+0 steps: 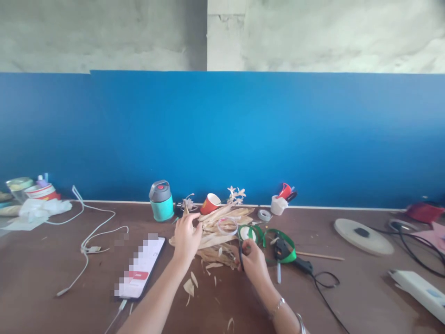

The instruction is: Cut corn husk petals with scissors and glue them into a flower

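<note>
My left hand (187,235) is raised at the left side of a pile of dried corn husks (222,236), fingers curled. A small pointed tan piece of husk (186,211) shows at its fingertips; the grip itself is partly hidden. Right of the pile, my right hand (254,260) is closed around dark scissors (240,250), whose blades point away from me. Just beyond it lie a roll of green ribbon (256,233) and a clear ring of tape (227,226). Cut husk petals (189,287) are scattered on the table in front of the pile.
A phone (144,269) with a charging cable lies left of my forearm. Behind the husks stand a teal flask (162,204), a tipped red paper cup (210,203) and a white cup of pens (278,205). A black glue gun (302,264) trails its cord at right, near a round pale disc (377,243).
</note>
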The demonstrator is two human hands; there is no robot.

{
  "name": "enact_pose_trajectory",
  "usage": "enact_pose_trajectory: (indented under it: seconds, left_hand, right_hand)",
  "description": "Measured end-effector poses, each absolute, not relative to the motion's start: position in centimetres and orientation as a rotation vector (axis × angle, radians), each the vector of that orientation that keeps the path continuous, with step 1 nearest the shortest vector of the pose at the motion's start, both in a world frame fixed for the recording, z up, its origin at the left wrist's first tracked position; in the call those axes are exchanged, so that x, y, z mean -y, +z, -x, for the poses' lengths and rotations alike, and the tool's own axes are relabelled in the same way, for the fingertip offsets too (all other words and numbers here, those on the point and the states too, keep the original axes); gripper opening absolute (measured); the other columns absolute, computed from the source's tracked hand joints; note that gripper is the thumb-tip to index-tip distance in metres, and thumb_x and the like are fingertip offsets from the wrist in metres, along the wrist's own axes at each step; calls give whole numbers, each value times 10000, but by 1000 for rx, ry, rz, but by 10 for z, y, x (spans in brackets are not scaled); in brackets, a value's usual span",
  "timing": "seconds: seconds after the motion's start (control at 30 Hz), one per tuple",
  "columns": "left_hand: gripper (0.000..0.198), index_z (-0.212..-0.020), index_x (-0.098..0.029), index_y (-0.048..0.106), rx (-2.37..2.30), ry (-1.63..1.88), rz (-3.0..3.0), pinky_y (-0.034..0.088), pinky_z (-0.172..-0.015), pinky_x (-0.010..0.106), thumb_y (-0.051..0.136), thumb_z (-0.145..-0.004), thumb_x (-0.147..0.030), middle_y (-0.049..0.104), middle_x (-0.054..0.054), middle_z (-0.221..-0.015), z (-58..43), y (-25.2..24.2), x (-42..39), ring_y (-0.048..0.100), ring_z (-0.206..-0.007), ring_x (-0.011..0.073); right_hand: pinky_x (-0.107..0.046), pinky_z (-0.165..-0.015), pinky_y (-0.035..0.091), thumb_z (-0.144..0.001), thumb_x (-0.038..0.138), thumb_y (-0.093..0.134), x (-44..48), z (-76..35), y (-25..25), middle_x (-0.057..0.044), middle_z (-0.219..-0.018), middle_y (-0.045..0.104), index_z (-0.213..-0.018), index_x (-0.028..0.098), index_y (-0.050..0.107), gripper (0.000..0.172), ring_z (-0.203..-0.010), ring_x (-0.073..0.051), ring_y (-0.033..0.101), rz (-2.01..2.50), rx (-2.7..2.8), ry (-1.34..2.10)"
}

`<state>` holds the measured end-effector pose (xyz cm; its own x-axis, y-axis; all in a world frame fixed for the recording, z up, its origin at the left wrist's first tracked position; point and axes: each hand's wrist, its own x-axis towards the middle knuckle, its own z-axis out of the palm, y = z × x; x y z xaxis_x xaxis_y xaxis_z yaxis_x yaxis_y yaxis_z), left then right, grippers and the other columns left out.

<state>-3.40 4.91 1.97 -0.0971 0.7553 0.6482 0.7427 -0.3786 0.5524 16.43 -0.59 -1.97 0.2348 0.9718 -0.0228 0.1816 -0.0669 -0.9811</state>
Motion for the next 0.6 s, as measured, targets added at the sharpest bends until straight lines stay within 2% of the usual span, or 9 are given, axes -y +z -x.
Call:
enact_pose_trajectory:
  seconds: [0.07, 0.13, 0.2, 0.27, 0.37, 0.43, 0.5, 0.6]
  left_hand:
    - [194, -924, -194, 647, -1681, 1436, -2274, 416, -910, 409, 503, -795, -177, 678, 81, -973, 18, 38, -66, 572, -970, 249]
    - [226, -984, -188, 648, -1567, 1183, -2508, 384, -944, 421, 505, -809, -182, 643, 99, -1093, -4, 52, -89, 527, -1045, 256]
    - [254, -1001, -202, 652, -1448, 1069, -2606, 369, -967, 382, 531, -784, -153, 629, 81, -1147, -28, 59, -113, 495, -1102, 239]
    - [246, -947, -193, 671, -1402, 986, -2645, 351, -980, 380, 564, -739, -118, 645, 95, -1104, -49, 58, -134, 495, -1099, 246]
    - [200, -769, -182, 683, -1463, 906, -2626, 202, -1043, 521, 578, -670, -44, 674, 129, -909, -70, 46, -159, 524, -1013, 297]
    - [208, -669, -192, 662, -1517, 876, -2586, 130, -1029, 596, 565, -647, -9, 666, 129, -820, -75, 36, -170, 530, -982, 321]
    - [219, -615, -188, 642, -1555, 875, -2534, 162, -990, 625, 543, -654, 3, 652, 135, -782, -75, 27, -178, 538, -958, 336]
    - [219, -615, -185, 634, -1569, 929, -2468, 322, -924, 533, 516, -697, -20, 647, 139, -788, -67, 19, -183, 558, -916, 312]
  right_hand:
    - [-187, -346, 297, -662, 386, 630, 6, -163, -20, 84, -419, 516, -700, 250, 317, 344, -345, -108, 450, 1460, 1121, 984]
    - [-187, -340, 298, -661, 398, 632, 6, -162, -22, 86, -419, 511, -703, 248, 316, 352, -340, -102, 436, 1444, 1104, 988]
    - [-188, -334, 299, -661, 408, 633, 5, -161, -26, 89, -417, 506, -705, 247, 313, 361, -335, -96, 415, 1423, 1077, 995]
    - [-186, -336, 308, -664, 408, 634, 4, -160, -30, 94, -412, 493, -702, 247, 308, 366, -344, -96, 415, 1397, 1063, 992]
    - [-184, -327, 305, -673, 422, 626, 3, -159, -33, 101, -404, 465, -699, 248, 306, 365, -343, -96, 406, 1384, 1021, 993]
    - [-183, -324, 295, -667, 416, 635, 3, -158, -33, 101, -404, 460, -693, 247, 306, 371, -341, -93, 397, 1376, 1009, 996]
    - [-179, -331, 277, -673, 388, 632, 4, -157, -33, 96, -409, 470, -689, 246, 306, 356, -343, -88, 389, 1377, 1020, 998]
    - [-176, -342, 263, -684, 346, 616, 4, -156, -36, 90, -417, 482, -683, 243, 319, 314, -351, -85, 391, 1422, 1061, 960]
